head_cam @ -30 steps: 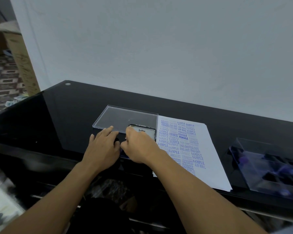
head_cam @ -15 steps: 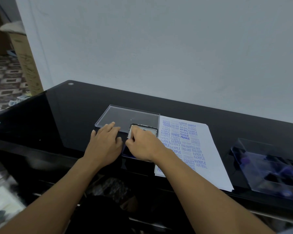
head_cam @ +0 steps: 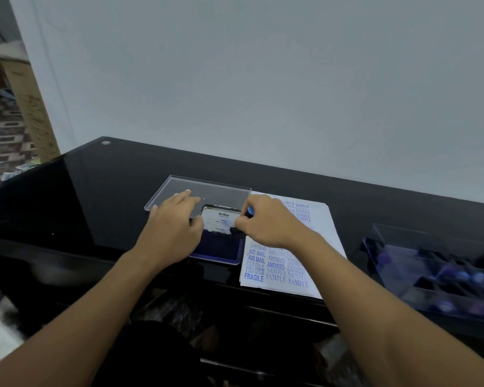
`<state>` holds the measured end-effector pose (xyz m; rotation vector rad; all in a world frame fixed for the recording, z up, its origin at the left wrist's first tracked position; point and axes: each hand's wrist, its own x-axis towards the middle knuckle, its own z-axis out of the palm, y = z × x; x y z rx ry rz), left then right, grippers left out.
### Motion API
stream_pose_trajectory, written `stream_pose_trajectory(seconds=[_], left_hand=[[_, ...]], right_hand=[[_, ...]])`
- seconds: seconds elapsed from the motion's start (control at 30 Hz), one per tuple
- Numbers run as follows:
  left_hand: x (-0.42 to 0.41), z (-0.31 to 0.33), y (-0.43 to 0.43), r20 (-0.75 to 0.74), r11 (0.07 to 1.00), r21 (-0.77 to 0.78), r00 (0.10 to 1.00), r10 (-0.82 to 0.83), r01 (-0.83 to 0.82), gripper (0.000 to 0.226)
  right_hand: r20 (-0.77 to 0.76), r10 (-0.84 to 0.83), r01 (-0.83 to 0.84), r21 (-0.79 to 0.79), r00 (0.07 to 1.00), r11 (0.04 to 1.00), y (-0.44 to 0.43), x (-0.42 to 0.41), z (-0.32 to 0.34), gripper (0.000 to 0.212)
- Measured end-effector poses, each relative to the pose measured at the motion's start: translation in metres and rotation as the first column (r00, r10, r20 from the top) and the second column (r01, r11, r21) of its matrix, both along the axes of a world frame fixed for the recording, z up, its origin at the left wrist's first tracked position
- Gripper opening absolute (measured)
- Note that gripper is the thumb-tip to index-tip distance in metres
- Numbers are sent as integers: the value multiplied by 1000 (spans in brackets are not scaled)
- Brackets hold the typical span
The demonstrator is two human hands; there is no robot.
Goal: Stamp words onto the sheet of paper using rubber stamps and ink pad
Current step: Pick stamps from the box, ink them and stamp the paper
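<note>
right hand (head_cam: 266, 223) pinches the rubber stamp (head_cam: 250, 211) by its blue knob, at the ink pad's (head_cam: 218, 248) two o'clock; it looks light and stiff. left hand (head_cam: 171, 227) lies flat at nine, gripping nothing.

Glossy black glass tabletop (head_cam: 95, 191), clear plastic lid (head_cam: 179, 185), matt white paper sheet (head_cam: 327, 241).
</note>
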<state>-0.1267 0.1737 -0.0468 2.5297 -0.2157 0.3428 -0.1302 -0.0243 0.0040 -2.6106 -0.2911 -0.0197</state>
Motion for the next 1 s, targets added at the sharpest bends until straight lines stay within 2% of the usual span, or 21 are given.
stream_pose_trajectory(seconds=[0.1,0.37,0.6,0.67,1.0], left_hand=[[-6,6,-12,-33,998,-14,998,-59,58,46],[-17,18,-73,-73,972,101,976,-207,213,40],[-25,9,-119,-101,943,122,949,-300,311,47],[-25,3,-128,-114,936,120,941,-318,331,48],[-21,-25,-148,-162,921,153,928,-335,359,46]], right_hand=[[15,-25,25,-22,1000,999,-17,-7,9,18],[-15,-113,111,-90,993,990,-68,-22,23,18],[-43,-178,172,-119,983,978,-101,-34,14,23],[-57,-204,196,-121,977,973,-108,-37,10,28],[-98,-217,197,-179,971,964,-125,-43,-9,25]])
